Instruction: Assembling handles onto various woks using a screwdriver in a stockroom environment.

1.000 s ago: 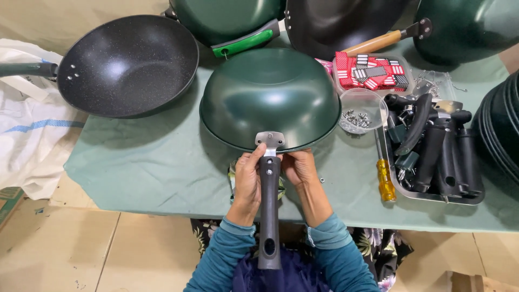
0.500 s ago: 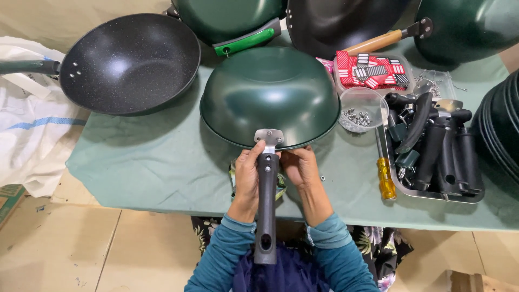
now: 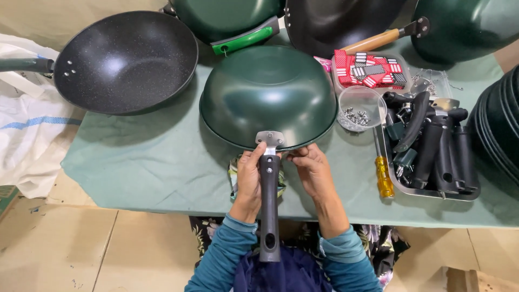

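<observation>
Head view: A green wok (image 3: pixel 268 92) lay upside down at the centre of a table (image 3: pixel 140 167) covered in green cloth, its rim at 6 o'clock meeting the metal bracket of a black handle (image 3: pixel 269 200) that ran straight back toward the person. The left hand (image 3: pixel 247 181) was closed around the handle just below the bracket, thumb on top. The right hand (image 3: pixel 312 172) sat beside the handle at its 3 o'clock, fingers curled with the tips pressed against the wok's rim and the bracket; whether it pinched anything small could not be told. Both sleeves were teal.

At 10 o'clock from the green wok, a black speckled wok (image 3: pixel 125 59) sat open side up, well apart. At 12 o'clock, other pans crowded the table's far edge, one with a green handle (image 3: pixel 242 41), another with a wooden handle (image 3: pixel 373 41). At 2 o'clock was a box of red and black pieces (image 3: pixel 369 68); just beside the wok's rim at 3 o'clock stood a clear cup of screws (image 3: pixel 359 110). Farther right, a metal tray (image 3: pixel 432 192) held loose black handles, with a yellow screwdriver (image 3: pixel 383 173) lying along its left edge.
</observation>
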